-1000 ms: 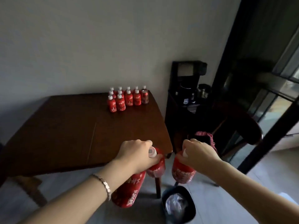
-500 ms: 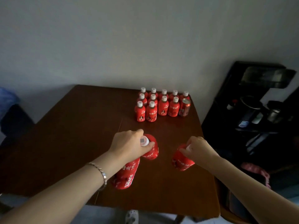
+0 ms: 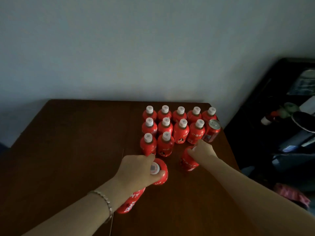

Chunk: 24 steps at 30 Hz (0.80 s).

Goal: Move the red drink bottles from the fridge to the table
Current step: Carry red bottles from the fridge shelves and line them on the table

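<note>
Shift since earlier: your two hands have come forward across the table (image 3: 68, 150) and are now just short of the standing bottles (image 3: 180, 130), which also sit closer and larger in view.

Head view, left hand: your left hand (image 3: 136, 169) is clenched around two red bottles at once. The upper bottle (image 3: 162, 174) is pinched near its white cap, and the lower bottle (image 3: 131, 200) hangs tilted below your palm.

Head view, right hand: your right hand (image 3: 202, 149) is wrapped over the top of the right-hand bottle (image 3: 188, 161), just in front of the middle row and near the red can (image 3: 212, 130).

Step in hand: set-down, by my reading. All three carried bottles are over the table but none stands free yet.

Next move: the front row holds only two bottles, so stand yours upright in the gap beside them. Lower each one straight, because the neighbours are close enough to tip, and free the left pair one at a time.

Hidden or unclear: the fridge is out of view. Your fingers cover the right-hand bottle's cap. You cannot tell whether its base touches the wood. How the lower bottle is held is hidden under your hand. Dim light blurs the labels and the dark stand (image 3: 276, 126) at right.
</note>
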Available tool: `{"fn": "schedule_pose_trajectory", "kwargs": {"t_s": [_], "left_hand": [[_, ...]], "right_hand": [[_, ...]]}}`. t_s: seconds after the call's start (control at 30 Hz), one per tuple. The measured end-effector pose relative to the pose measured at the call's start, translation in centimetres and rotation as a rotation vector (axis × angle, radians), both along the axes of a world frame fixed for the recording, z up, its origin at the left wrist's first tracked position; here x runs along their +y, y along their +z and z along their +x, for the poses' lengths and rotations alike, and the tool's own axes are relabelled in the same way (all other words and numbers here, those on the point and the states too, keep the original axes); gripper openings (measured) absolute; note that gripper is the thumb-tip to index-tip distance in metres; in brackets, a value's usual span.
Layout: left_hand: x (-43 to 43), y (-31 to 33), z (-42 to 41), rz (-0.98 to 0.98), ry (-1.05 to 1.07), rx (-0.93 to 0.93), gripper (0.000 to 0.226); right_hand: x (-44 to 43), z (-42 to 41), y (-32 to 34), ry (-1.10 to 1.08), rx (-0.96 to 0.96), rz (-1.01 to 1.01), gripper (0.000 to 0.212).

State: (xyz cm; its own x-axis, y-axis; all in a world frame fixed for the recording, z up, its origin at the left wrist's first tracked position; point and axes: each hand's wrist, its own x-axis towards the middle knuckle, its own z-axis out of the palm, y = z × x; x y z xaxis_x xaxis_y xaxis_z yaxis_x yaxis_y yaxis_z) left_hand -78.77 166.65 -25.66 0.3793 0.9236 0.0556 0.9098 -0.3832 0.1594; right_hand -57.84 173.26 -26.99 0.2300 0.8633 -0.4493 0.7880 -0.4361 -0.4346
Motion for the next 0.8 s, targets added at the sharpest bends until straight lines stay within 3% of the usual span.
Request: {"fn": "schedule_pose_trajectory", "kwargs": {"t_s": [0.17,0.27,0.4,0.47,0.57,0.67,0.8], "left_hand": [[2.6,-1.9,0.4,-0.022,0.012,-0.049,0.053],[3.6,-2.3,0.5,-0.015,0.047,-0.123,0.058],[4.7,-2.2,1.1,-0.027,0.085,-0.131,0.046],[4.5,-2.4,1.4,-0.082,0.063,-0.152,0.042],[4.4,-3.0,1.9,-0.059,0.075,-0.148,0.039],[4.6,-3.3,2.7,-0.191,0.096,-0.093,0.043],[4.6,-4.0,4.0,-0.180,0.011,-0.086,0.041]], "right_hand": [[5.6,-1.0,-2.2,-0.040,0.116,0.028,0.037],[6.5,-0.8,-3.7,-0.183,0.312,0.054,0.043],[5.3,0.1,-6.5,-0.475,0.665,-0.185,0.074],[4.8,0.1,-7.0,-0.625,0.845,-0.309,0.071],[4.7,-0.1,-7.8,-0.693,1.000,-0.260,0.066],[4.2,0.4,-7.5,-0.624,1.027,-0.220,0.060],[2.4,2.9,-6.8,-0.316,0.791,-0.292,0.052]]}}
